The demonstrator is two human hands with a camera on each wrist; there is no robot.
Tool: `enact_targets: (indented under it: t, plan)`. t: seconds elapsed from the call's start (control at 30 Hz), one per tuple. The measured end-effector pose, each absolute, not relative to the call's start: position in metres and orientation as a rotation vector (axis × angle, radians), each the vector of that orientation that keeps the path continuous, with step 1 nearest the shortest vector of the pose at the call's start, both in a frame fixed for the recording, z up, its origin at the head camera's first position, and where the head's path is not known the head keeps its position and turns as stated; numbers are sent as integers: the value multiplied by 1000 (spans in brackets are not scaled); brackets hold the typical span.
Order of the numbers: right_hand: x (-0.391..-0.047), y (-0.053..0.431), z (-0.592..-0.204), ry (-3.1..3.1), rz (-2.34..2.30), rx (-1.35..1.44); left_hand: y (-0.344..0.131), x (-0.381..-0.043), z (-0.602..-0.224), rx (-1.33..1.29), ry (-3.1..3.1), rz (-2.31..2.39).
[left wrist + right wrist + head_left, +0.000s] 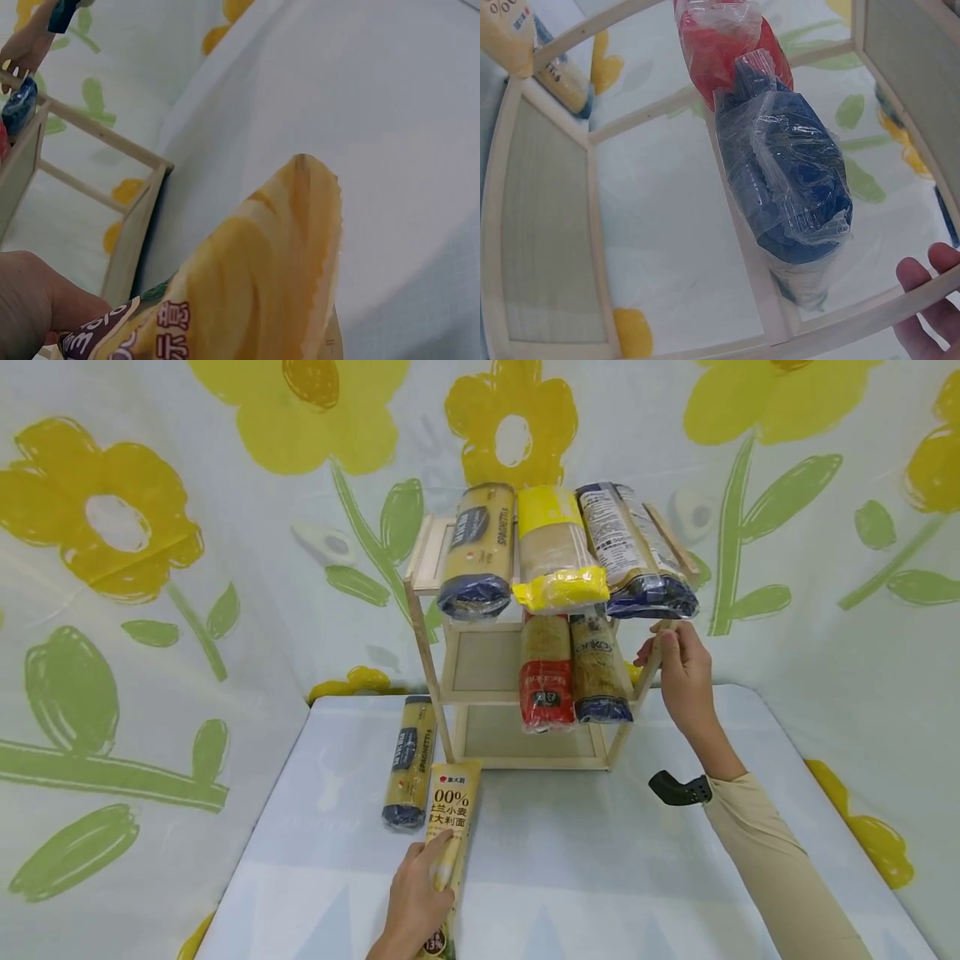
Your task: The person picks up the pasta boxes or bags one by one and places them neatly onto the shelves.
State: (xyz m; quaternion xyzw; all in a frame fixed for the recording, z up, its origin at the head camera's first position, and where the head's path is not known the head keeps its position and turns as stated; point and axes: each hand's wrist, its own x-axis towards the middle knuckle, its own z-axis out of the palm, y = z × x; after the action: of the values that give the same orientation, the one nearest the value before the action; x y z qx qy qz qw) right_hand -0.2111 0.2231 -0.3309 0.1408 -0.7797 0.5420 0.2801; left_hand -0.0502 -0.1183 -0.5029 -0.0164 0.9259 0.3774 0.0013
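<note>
My left hand [420, 893] grips a yellow pack of pasta [452, 802], held above the table in front of the shelf's lower left corner. In the left wrist view the pack's crimped end [300, 225] points up, with my thumb [45, 300] beside it. My right hand [688, 677] holds the right front post of the wooden shelf [525, 764]; in the right wrist view its fingers [915, 276] curl round the wooden bar. On the middle tier lie a red-ended noodle pack [547, 685] and a blue-ended pack [600, 668].
On the top tier lie a blue-ended spaghetti pack [480, 543], a yellow-ended noodle pack [558, 547] and a blue-and-white pack [630, 543]. Another spaghetti pack [411, 760] lies on the table [555, 860] left of the shelf. A flower-printed cloth [247, 527] stands behind.
</note>
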Motion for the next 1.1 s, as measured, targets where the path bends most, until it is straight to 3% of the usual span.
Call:
enact_targets:
  t: [1.1]
  plan:
    - [-210, 227, -330, -2088, 1484, 386, -110, -45, -410, 147, 2876, 1366]
